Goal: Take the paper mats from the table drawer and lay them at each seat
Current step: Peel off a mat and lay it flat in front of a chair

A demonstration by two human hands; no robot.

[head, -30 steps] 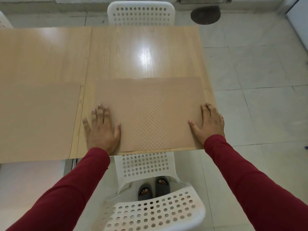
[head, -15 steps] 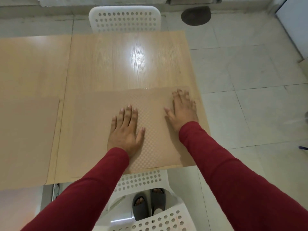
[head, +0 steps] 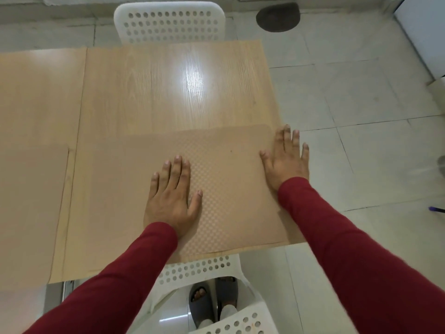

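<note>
Both hands, left hand and right hand, flat, fingers spread, smoothing paper mat on tabletop; next, probably far seat's mat.

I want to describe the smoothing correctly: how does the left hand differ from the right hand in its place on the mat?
The left hand lies near the paper mat's middle; the right hand lies at its right edge, fingers passing the table edge. The right hand reaches farther forward. Both lie flat, palms down.

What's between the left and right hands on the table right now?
Only a bare stretch of the paper mat, in the head view. The left hand lies flat on it; the right hand rests at its right edge.
</note>
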